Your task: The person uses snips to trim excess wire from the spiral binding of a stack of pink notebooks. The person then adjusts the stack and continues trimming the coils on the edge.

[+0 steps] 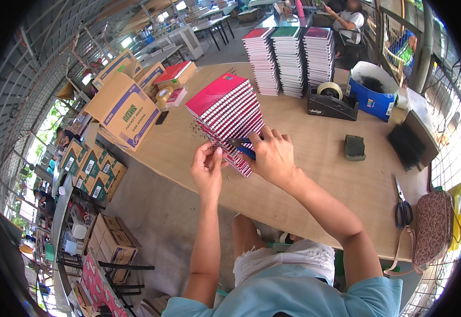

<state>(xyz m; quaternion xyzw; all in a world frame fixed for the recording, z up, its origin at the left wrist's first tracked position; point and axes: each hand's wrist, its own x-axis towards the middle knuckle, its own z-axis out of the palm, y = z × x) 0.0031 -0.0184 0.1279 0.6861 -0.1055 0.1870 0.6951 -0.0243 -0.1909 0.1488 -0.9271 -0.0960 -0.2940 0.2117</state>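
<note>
Head view: a stack of spiral notebooks (230, 113) stands on the wood-coloured counter (315, 211), near the edge on the person's side, pink-red cover uppermost; red and white bands alternate down its near face, and wire loops project at its left side. Right hand (274, 158): fingers closed around blue-handled pliers (245, 149), the metal tip pointing left into the near side of the stack. Left hand (208, 168): raised at the lower left of the stack, thumb and forefinger tips narrowed together close to the pliers' tip; cannot tell whether a wire end is pinched between them. Farther back on the counter, three notebook piles (288, 63) stand side by side, topped red, green and dark red. Right of these: a black tape dispenser (332, 108) with a roll, then a blue container (370, 100) with dark matter inside. Nearer, a small dark block (354, 147) lies alone; a black-bristled brush (407, 145) is to its right. Scissors (401, 206), dark-handled, lie beside a brown patterned bag (435, 224) at the right end. Left of the stack: an open cardboard box (127, 113), a dark flat object (162, 118) just beside it, and a tape roll (164, 95).
</note>
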